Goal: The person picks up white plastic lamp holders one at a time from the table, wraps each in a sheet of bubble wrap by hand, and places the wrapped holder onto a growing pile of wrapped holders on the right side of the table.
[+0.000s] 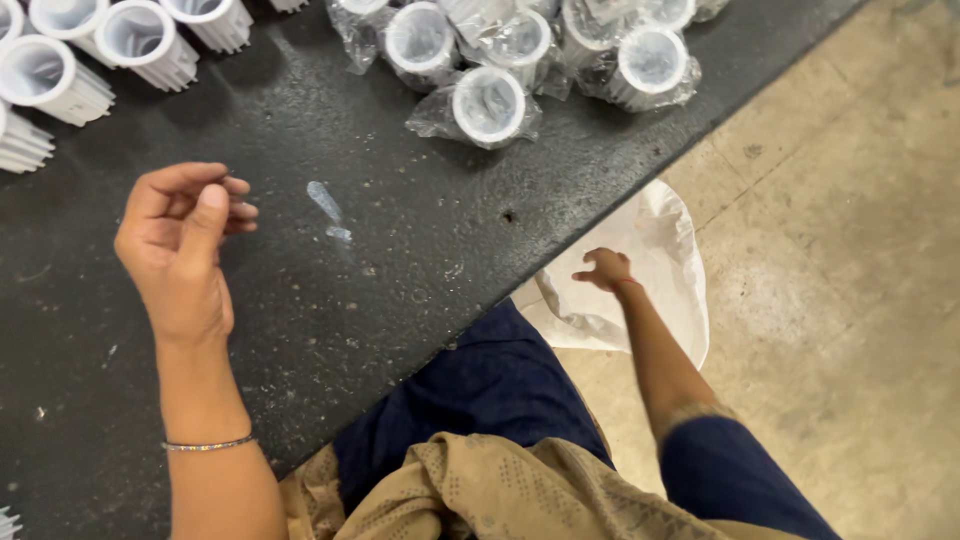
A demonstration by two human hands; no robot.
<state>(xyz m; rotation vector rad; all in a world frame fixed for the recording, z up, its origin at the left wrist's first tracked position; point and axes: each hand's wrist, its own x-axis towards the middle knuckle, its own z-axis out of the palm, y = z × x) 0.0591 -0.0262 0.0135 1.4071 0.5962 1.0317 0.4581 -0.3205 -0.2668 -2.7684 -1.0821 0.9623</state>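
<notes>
We see the left hand [185,235] raised over the dark table [400,260], its fingers curled in and the thumb pressed toward the fingertips; whether something tiny is pinched there we cannot tell, since nothing shows between them. A thin bangle [208,445] circles that wrist. The right hand [603,268] reaches down past the table edge to the mouth of a white sack [665,250] standing on the concrete floor [850,300]; its fingers are loosely spread, and whether they touch the sack or hold anything is hard to make out at this size. Much of the sack is hidden behind the arm and the table edge. Near the left hand, at the top left, stand bare white ribbed cylinders [140,40], several cut off by the frame. Across the top middle lies a heap of the same cylinders in clear plastic wrappers [487,105], also cropped at the top, so we cannot count them. A small scrap of clear plastic [326,205] lies on the table between the 2 groups, just right of the left hand.
</notes>
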